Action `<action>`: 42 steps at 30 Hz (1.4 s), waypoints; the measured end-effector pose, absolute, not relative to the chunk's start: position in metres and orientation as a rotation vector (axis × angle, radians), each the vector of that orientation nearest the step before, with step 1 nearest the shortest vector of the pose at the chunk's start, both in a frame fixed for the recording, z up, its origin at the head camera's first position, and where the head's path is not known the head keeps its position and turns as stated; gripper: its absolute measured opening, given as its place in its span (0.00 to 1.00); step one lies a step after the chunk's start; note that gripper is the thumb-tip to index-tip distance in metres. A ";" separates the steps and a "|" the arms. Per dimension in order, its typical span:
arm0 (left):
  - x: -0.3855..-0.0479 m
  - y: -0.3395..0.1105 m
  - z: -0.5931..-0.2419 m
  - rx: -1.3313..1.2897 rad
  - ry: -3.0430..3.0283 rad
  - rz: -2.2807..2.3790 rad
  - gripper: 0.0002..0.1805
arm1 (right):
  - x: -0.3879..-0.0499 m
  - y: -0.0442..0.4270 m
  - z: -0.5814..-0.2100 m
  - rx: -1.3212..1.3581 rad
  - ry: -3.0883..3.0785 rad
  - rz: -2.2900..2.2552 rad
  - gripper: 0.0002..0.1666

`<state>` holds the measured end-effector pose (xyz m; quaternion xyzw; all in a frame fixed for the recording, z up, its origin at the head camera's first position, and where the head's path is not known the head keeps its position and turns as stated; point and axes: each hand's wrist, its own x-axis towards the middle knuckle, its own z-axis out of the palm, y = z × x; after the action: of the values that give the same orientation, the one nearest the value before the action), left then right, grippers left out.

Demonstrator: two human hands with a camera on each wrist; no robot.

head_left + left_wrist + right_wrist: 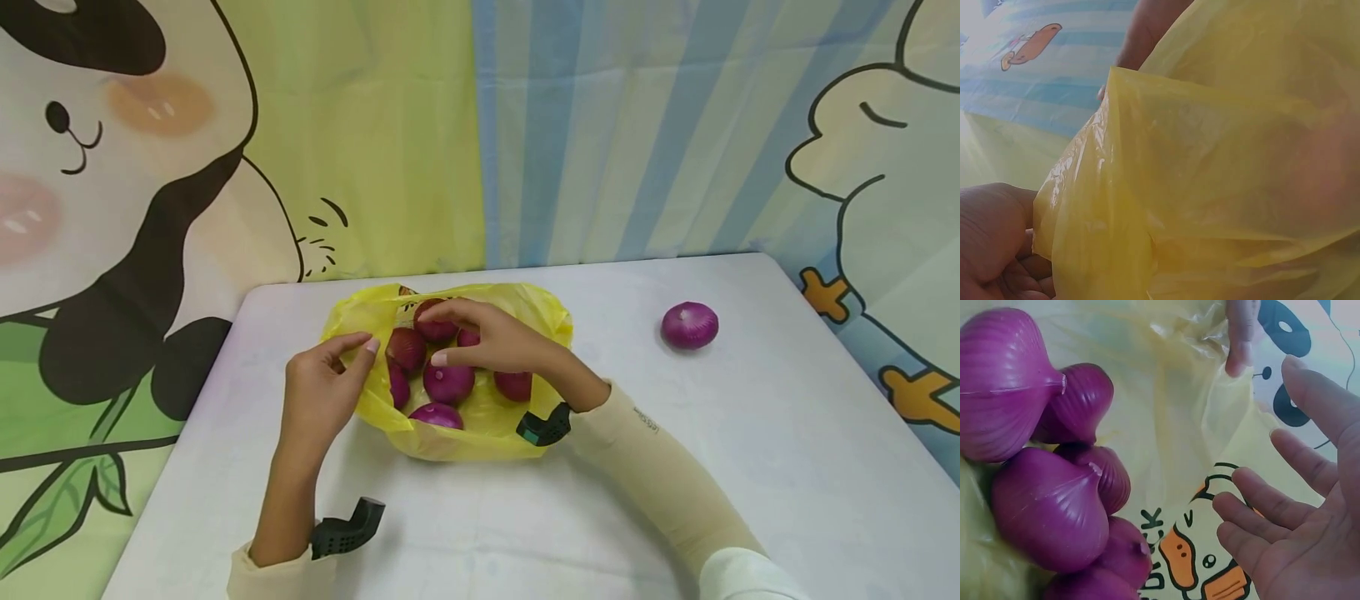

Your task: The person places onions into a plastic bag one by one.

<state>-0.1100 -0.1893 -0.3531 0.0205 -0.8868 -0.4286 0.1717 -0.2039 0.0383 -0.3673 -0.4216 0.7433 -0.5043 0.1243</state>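
A yellow plastic bag (pixel 472 446) lies wide open on the table with several purple onions (pixel 448 383) inside. At its left rim, my left hand (pixel 318 387) pinches the plastic between thumb and fingers. The left wrist view has the bag's yellow film (pixel 1210 169) covering most of it. Over the bag's opening hovers my right hand (pixel 498 337), fingers extended and holding nothing. In the right wrist view, my right hand (pixel 1297 531) is spread beside the onions (pixel 1050 509), apart from them.
A single purple onion (pixel 690 325) sits on the right part of the white-covered table (pixel 480 525). Behind the table hangs a printed cartoon curtain (pixel 405 133). Black wrist cameras (pixel 348 529) are strapped to both wrists.
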 end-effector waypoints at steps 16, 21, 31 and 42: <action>-0.110 -0.189 -0.355 0.077 -2.528 -1.226 0.15 | -0.196 0.081 -0.373 -1.204 2.139 -1.570 0.27; -0.110 -0.190 -0.355 0.068 -2.517 -1.221 0.14 | -0.195 0.099 -0.371 -1.162 2.188 -1.635 0.25; -0.109 -0.188 -0.353 0.074 -2.519 -1.237 0.16 | -0.193 0.139 -0.362 -1.083 2.249 -1.867 0.20; -0.109 -0.188 -0.353 0.093 -2.518 -1.220 0.18 | -0.197 0.168 -0.364 -0.973 2.378 -2.017 0.17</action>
<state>-0.1086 -0.1877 -0.3533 0.0326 -0.8863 -0.4295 0.1702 -0.1967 0.1684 -0.3639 -0.2973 0.7265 -0.6163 -0.0626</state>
